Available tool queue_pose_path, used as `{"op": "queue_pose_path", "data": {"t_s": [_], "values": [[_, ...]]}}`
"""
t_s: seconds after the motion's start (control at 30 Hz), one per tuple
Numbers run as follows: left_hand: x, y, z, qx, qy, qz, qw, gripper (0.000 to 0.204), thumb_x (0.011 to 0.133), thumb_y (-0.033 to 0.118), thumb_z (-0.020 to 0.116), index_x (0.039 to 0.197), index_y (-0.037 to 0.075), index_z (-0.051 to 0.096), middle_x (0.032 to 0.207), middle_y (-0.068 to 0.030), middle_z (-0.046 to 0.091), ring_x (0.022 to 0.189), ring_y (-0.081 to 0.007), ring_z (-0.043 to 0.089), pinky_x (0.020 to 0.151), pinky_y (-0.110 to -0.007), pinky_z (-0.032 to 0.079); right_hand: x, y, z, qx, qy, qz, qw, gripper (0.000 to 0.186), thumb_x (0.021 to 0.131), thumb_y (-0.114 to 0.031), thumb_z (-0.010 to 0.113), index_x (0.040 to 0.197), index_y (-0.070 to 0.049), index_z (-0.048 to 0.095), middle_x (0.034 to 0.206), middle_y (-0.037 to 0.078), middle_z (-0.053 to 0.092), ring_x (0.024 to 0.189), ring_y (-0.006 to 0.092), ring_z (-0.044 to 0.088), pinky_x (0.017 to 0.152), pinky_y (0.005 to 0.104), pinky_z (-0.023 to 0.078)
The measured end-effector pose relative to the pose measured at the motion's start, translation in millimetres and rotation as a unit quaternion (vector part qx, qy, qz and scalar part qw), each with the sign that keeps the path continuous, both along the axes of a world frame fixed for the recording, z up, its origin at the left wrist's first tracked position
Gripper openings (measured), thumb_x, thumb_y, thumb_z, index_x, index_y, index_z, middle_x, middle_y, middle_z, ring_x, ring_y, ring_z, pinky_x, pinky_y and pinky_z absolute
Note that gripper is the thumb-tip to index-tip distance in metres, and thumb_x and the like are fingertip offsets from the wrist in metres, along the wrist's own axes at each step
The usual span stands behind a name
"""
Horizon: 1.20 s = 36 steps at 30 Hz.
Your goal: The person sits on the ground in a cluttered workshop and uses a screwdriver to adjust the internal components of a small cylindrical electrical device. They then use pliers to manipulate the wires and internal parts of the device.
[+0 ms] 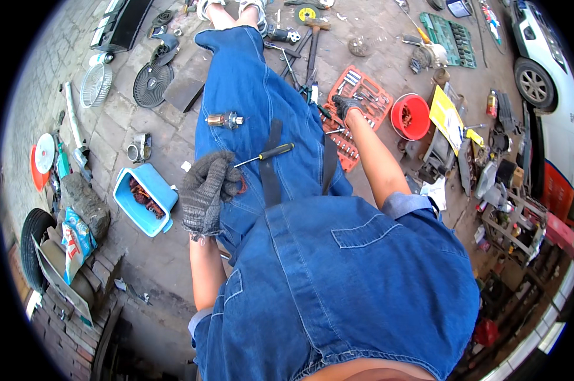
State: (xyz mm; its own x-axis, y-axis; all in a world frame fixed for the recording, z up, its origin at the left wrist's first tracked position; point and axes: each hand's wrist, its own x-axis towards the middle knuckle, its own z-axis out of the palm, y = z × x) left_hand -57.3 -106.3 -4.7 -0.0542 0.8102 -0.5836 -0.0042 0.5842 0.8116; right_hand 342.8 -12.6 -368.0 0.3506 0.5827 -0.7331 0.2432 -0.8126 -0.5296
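Observation:
My left hand (209, 190), in a grey knit glove, is closed above my lap; a reddish-brown rounded edge shows at its fingertips, too small to name. By those fingers lies a screwdriver (275, 152) with a black and yellow handle, its tip toward the glove. Farther up my blue-clad leg rests a small metal motor part (225, 120) with a shaft. My right hand (348, 109), gloved too, reaches over a red tool case (381, 106) full of sockets and bits. Its fingers are partly hidden, so whether it grips a tool is unclear.
On the left stands a blue basin (123, 198) with copper-coloured scraps. A red bucket (427, 120) sits right of the tool case. A hammer (313, 47), an angle grinder (282, 33) and a green tool case (449, 39) lie ahead. A white car (550, 95) is far right.

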Motion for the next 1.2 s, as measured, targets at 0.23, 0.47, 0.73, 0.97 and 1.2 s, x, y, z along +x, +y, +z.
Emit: {"op": "queue_pose_path", "data": {"t_s": [0.23, 0.47, 0.73, 0.97, 1.2], "values": [[2.4, 0.5, 2.1, -0.009, 0.018, 0.051, 0.998, 0.021, 0.088, 0.018, 0.057, 0.098, 0.001, 0.064, 0.068, -0.0041, 0.064, 0.05, -0.0061, 0.054, 0.042, -0.018, 0.039, 9.8, 71.4, 2.5, -0.032, -0.222, 0.167, 0.96, 0.061, 0.071, -0.052, 0.064, 0.102, 0.001, 0.063, 0.104, 0.018, 0.063, 0.096, 0.0308, 0.06, 0.082, 0.0372, 0.046], [6.9, 5.1, 2.1, 0.004, 0.019, 0.081, 0.996, 0.022, 0.088, 0.018, 0.057, 0.1, 0.0, 0.063, 0.068, -0.0046, 0.063, 0.05, -0.0069, 0.053, 0.043, -0.02, 0.039, -27.8, 38.9, 49.1, -0.078, -0.29, 0.147, 0.942, 0.05, 0.073, -0.044, 0.059, 0.105, -0.005, 0.063, 0.115, 0.017, 0.058, 0.111, 0.0315, 0.052, 0.088, 0.0384, 0.045], [-28.2, 9.7, 2.7, 0.011, 0.083, 0.113, 0.99, 0.025, 0.088, 0.025, 0.057, 0.098, 0.003, 0.064, 0.065, -0.0007, 0.059, 0.048, -0.0055, 0.049, 0.042, -0.018, 0.037, -35.0, -90.7, 60.1, -0.093, -0.031, 0.144, 0.985, 0.031, 0.075, -0.037, 0.056, 0.077, -0.008, 0.067, 0.063, 0.008, 0.061, 0.054, 0.0166, 0.057, 0.052, 0.0324, 0.044], [-51.8, -16.5, -0.2, -0.019, 0.127, 0.149, 0.98, 0.022, 0.088, 0.024, 0.058, 0.097, 0.006, 0.066, 0.062, 0.0018, 0.056, 0.046, -0.0041, 0.045, 0.041, -0.018, 0.032, 0.7, -86.1, 80.6, 0.072, -0.217, 0.173, 0.958, 0.04, 0.079, -0.039, 0.056, 0.092, -0.002, 0.067, 0.093, 0.018, 0.065, 0.089, 0.0286, 0.062, 0.079, 0.0378, 0.045], [-45.9, -43.8, -23.0, -0.004, 0.101, 0.111, 0.989, 0.022, 0.084, 0.02, 0.062, 0.095, 0.002, 0.065, 0.065, -0.0021, 0.06, 0.052, -0.007, 0.051, 0.047, -0.021, 0.042, -83.1, -28.6, 219.9, 0.285, -0.046, 0.092, 0.953, 0.025, 0.083, -0.019, 0.062, 0.101, -0.001, 0.063, 0.093, 0.01, 0.065, 0.082, 0.015, 0.059, 0.077, 0.0269, 0.046]]}}
